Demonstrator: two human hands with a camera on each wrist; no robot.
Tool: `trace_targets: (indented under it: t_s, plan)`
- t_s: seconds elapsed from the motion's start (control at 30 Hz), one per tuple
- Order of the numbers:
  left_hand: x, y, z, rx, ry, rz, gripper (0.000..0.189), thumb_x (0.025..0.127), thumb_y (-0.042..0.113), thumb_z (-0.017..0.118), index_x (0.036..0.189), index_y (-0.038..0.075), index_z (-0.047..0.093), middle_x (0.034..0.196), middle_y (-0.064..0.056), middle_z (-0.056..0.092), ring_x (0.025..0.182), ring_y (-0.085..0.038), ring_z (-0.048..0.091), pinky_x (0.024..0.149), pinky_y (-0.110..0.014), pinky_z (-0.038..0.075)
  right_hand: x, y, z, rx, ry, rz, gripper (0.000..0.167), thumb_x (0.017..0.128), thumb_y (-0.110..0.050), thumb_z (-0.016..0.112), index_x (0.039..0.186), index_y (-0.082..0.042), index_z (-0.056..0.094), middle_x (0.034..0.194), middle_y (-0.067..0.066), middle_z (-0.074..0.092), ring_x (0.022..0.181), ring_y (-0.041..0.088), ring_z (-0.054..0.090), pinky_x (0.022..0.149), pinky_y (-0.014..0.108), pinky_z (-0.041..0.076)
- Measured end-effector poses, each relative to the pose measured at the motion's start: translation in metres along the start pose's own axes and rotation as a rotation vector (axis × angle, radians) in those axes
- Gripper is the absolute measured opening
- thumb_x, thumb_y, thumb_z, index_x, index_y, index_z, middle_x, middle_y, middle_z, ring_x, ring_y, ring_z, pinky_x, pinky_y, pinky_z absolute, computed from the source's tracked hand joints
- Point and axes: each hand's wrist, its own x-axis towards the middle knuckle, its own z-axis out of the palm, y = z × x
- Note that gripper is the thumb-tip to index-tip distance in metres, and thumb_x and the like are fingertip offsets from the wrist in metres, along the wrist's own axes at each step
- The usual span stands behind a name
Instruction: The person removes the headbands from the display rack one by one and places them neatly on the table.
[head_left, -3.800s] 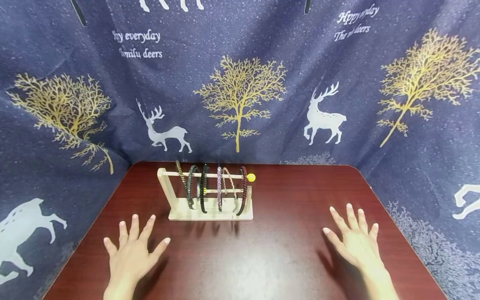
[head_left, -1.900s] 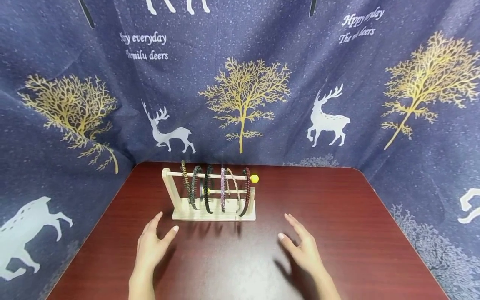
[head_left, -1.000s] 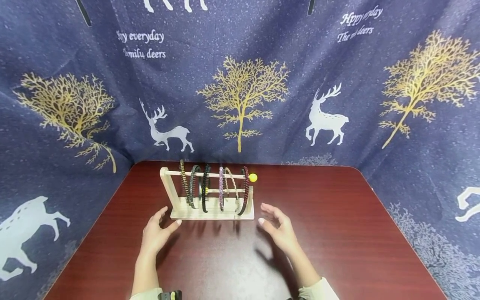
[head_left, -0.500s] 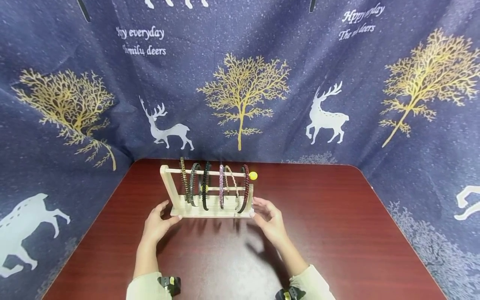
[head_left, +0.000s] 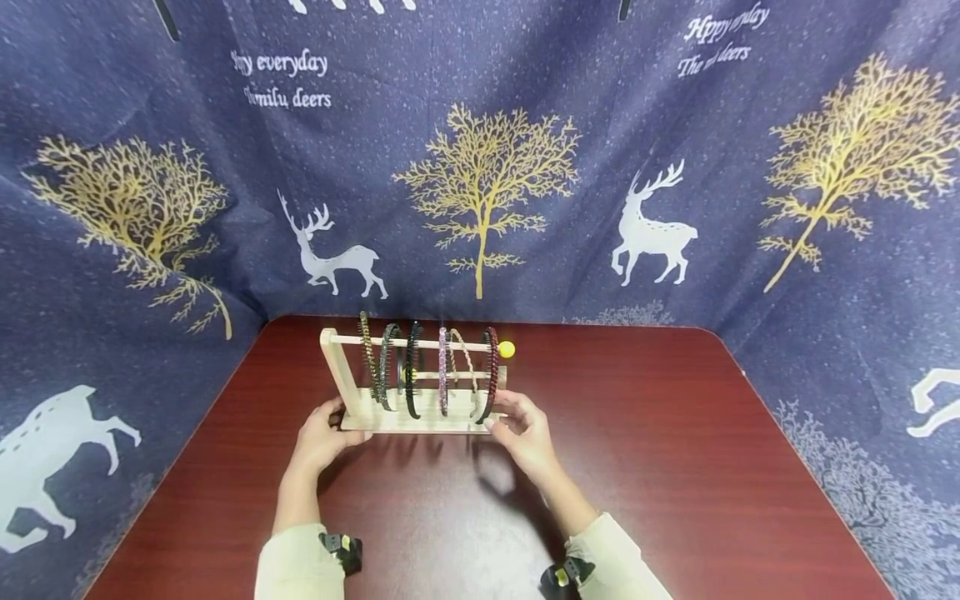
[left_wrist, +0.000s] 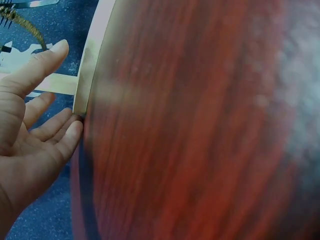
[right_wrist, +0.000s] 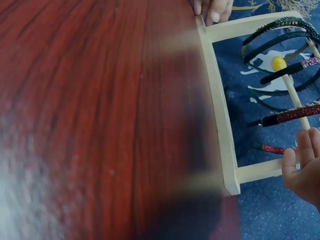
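A pale wooden headband rack (head_left: pixel 420 426) stands on the table with several toothed headbands on its upper bar, among them a gold one (head_left: pixel 367 350), a black one (head_left: pixel 410 375), a lilac one (head_left: pixel 442 375) and a dark red one (head_left: pixel 492 375). My left hand (head_left: pixel 318 437) holds the left end of the base, thumb along the front edge and fingers behind it. At the opposite end, my right hand (head_left: pixel 527 437) grips with its thumb on the front edge, fingers behind near the right post. A yellow ball (right_wrist: pixel 278 63) caps one bar in the right wrist view.
The dark red wooden table (head_left: pixel 637 433) spreads in front of and to the right of the rack. A blue cloth (head_left: pixel 525 233) printed with white deer and gold trees hangs around its back and sides. Black wrist devices (head_left: pixel 343 552) sit at both pale sleeves.
Both hands came in from the table's sides, turned inward, and closed on the two ends of the headband rack. The rack looks unmoved on the table.
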Motion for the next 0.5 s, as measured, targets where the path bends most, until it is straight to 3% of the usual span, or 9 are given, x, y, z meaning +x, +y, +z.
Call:
trace_targets:
  t_s: [0.17, 0.4, 0.5]
  plan:
    - [0.005, 0.000, 0.003, 0.009, -0.003, -0.004, 0.082, 0.066, 0.017, 0.083, 0.134, -0.004, 0.043, 0.120, -0.024, 0.054, 0.104, -0.034, 0.055, 0.086, -0.043, 0.042, 0.002, 0.005, 0.004, 0.021, -0.004, -0.009, 0.037, 0.077, 0.020, 0.058, 0.113, 0.018, 0.050, 0.108, 0.033, 0.055, 0.093, 0.040, 0.056, 0.077, 0.032, 0.051]
    - [0.009, -0.001, 0.003, 0.033, -0.017, -0.045, 0.079, 0.068, 0.016, 0.081, 0.132, -0.008, 0.042, 0.118, -0.026, 0.047, 0.105, -0.038, 0.052, 0.089, -0.047, 0.040, 0.006, 0.009, 0.007, 0.013, -0.004, -0.018, 0.029, 0.077, 0.020, 0.059, 0.105, 0.023, 0.050, 0.097, 0.027, 0.060, 0.087, 0.047, 0.056, 0.071, 0.032, 0.052]
    - [0.012, -0.004, 0.004, 0.068, -0.027, -0.041, 0.076, 0.069, 0.016, 0.079, 0.130, -0.011, 0.043, 0.117, -0.027, 0.044, 0.105, -0.040, 0.050, 0.089, -0.049, 0.040, 0.006, 0.011, 0.008, 0.027, -0.008, -0.024, 0.019, 0.078, 0.021, 0.057, 0.096, 0.023, 0.052, 0.090, 0.023, 0.062, 0.079, 0.040, 0.059, 0.065, 0.030, 0.053]
